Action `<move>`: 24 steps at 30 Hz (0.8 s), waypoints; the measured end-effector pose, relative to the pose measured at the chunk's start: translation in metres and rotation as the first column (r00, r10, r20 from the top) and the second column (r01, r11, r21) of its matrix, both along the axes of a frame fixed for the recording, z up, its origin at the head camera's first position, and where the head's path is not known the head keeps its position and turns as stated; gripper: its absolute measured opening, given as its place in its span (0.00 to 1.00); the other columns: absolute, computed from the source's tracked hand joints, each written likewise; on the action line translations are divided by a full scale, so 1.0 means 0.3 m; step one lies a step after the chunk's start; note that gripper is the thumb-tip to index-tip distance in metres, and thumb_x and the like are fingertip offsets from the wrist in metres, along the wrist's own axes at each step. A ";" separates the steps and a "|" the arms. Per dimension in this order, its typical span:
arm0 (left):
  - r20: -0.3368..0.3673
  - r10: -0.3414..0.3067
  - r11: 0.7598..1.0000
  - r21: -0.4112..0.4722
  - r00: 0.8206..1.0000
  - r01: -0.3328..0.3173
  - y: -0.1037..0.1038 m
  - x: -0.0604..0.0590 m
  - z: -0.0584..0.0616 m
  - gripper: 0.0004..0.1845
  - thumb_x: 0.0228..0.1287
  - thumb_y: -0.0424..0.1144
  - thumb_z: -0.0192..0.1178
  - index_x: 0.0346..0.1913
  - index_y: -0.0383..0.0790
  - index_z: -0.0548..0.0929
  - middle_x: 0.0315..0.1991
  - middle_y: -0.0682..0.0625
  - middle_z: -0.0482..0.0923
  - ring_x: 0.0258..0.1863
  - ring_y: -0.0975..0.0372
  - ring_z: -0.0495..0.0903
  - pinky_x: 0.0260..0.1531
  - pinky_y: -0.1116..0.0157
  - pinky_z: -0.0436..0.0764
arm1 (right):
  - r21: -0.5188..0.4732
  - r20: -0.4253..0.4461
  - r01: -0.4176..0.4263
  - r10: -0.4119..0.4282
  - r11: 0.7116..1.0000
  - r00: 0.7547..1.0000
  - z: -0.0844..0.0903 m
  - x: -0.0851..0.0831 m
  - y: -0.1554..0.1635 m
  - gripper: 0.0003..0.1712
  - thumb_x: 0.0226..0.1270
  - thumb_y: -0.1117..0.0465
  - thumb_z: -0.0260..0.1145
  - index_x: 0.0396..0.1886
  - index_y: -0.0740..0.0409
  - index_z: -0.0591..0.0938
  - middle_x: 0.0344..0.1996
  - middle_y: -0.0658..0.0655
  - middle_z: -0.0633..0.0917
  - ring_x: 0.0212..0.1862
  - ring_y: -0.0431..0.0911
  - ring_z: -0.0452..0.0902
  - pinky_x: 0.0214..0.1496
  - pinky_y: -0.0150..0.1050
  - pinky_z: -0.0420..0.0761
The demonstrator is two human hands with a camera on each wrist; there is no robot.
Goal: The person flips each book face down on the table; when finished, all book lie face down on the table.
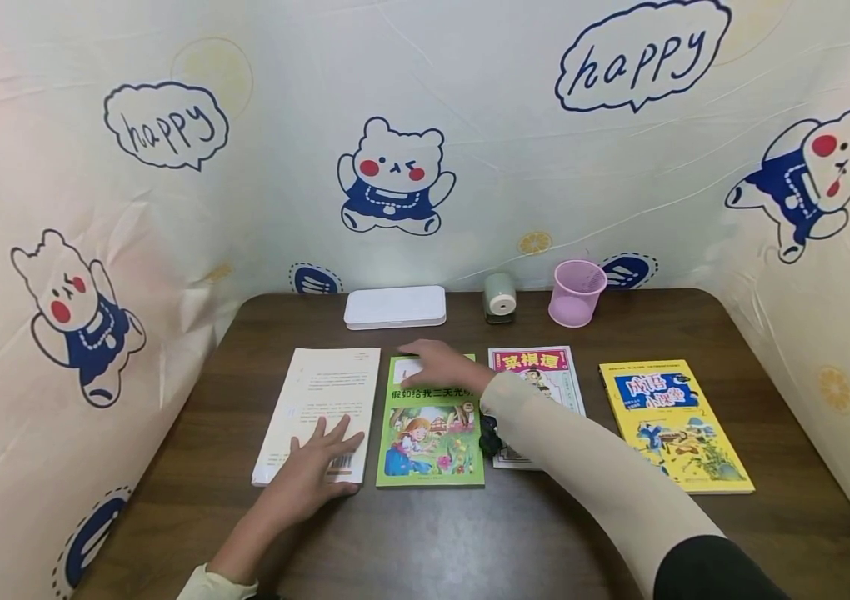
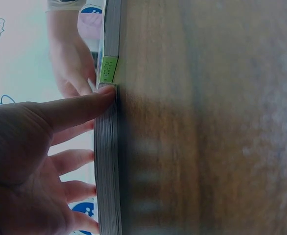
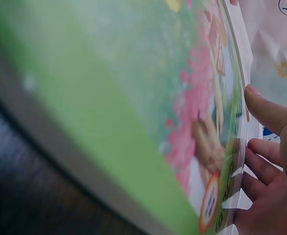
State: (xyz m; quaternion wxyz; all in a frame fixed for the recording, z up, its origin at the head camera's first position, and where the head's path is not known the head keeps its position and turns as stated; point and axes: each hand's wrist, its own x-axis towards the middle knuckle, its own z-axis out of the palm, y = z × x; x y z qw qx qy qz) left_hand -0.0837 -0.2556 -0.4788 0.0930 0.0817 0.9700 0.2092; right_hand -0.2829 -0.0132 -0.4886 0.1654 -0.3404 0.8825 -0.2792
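Four books lie in a row on the dark wooden table (image 1: 432,542). My left hand (image 1: 320,467) lies flat with spread fingers on the near end of the white book (image 1: 323,392) at the left; in the left wrist view its thumb (image 2: 80,108) touches the book's edge (image 2: 107,166). My right hand (image 1: 436,364) rests with straight fingers on the far end of the green picture book (image 1: 432,433). The right wrist view shows those fingers (image 3: 263,164) lying on the glossy green cover (image 3: 133,98).
A red-titled book (image 1: 545,367) lies partly under my right forearm, and a yellow book (image 1: 676,425) lies to the right. At the back stand a white box (image 1: 395,307), a small green sharpener (image 1: 500,297) and a pink cup (image 1: 577,292). Cartoon-print cloth (image 1: 395,125) walls three sides.
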 end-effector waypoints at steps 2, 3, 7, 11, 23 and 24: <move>-0.002 -0.002 1.000 0.000 1.000 0.002 -0.001 0.000 -0.001 0.41 0.50 0.43 0.82 0.71 0.50 0.79 0.80 0.44 0.60 0.80 0.37 0.48 0.66 0.21 0.45 | -0.010 0.009 0.000 0.000 1.000 1.000 0.002 0.001 0.013 0.46 0.67 0.46 0.74 0.79 0.57 0.67 0.76 0.59 0.70 0.77 0.54 0.64 0.78 0.48 0.65; -0.003 -0.002 1.000 0.001 1.000 0.002 -0.002 -0.001 -0.001 0.41 0.50 0.43 0.82 0.71 0.50 0.79 0.80 0.44 0.60 0.80 0.37 0.48 0.66 0.21 0.45 | -0.019 0.017 0.002 -0.002 1.000 1.000 0.005 0.003 0.019 0.46 0.67 0.47 0.74 0.79 0.57 0.67 0.76 0.59 0.70 0.77 0.54 0.64 0.78 0.48 0.65; -0.005 -0.005 1.000 0.002 1.000 0.005 -0.004 -0.001 -0.002 0.41 0.50 0.44 0.82 0.71 0.50 0.79 0.79 0.44 0.60 0.80 0.37 0.48 0.66 0.21 0.45 | -0.039 0.038 0.006 -0.005 0.999 0.999 0.014 0.006 0.048 0.45 0.67 0.49 0.75 0.78 0.58 0.67 0.76 0.59 0.70 0.77 0.55 0.64 0.78 0.49 0.64; -0.004 -0.005 1.000 0.002 1.000 0.005 -0.004 -0.001 -0.001 0.42 0.50 0.43 0.82 0.71 0.50 0.79 0.80 0.44 0.60 0.80 0.37 0.48 0.66 0.22 0.45 | -0.044 0.050 0.009 -0.007 0.999 0.999 0.018 0.006 0.075 0.44 0.68 0.50 0.74 0.78 0.59 0.68 0.75 0.59 0.71 0.76 0.54 0.65 0.78 0.49 0.65; -0.005 -0.010 1.000 0.004 1.000 0.011 -0.001 0.003 0.000 0.41 0.51 0.42 0.81 0.71 0.49 0.78 0.80 0.43 0.60 0.80 0.37 0.48 0.66 0.21 0.44 | -0.016 0.060 0.024 -0.023 1.000 0.998 0.006 -0.002 0.161 0.41 0.68 0.48 0.74 0.76 0.54 0.71 0.74 0.59 0.72 0.76 0.56 0.65 0.76 0.52 0.68; -0.007 -0.012 1.000 0.001 1.000 0.012 -0.001 0.003 0.000 0.41 0.51 0.42 0.81 0.71 0.49 0.78 0.80 0.43 0.60 0.80 0.37 0.48 0.66 0.21 0.44 | -0.017 0.057 0.025 -0.024 1.000 0.998 0.005 -0.003 0.168 0.41 0.67 0.48 0.74 0.76 0.54 0.72 0.74 0.59 0.73 0.75 0.56 0.66 0.76 0.52 0.68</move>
